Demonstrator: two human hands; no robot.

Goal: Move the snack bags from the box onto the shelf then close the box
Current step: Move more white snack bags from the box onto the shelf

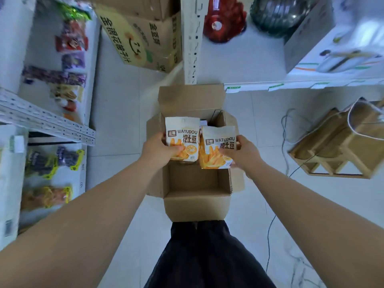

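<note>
An open cardboard box stands on the floor in front of me with all its flaps spread out. My left hand grips a white and orange WATUDOU snack bag above the box. My right hand grips a second identical snack bag beside it, slightly lower. Both bags are upright with their fronts facing me. Another packet edge shows deep in the box behind the bags; the near half of the box floor is bare. The shelf with several snack packets runs along the left.
A large printed carton sits on the floor beyond the box. A white shelf upright rises behind the box. A wooden stool and loose cables lie to the right. A white shelf edge with price tags spans the right.
</note>
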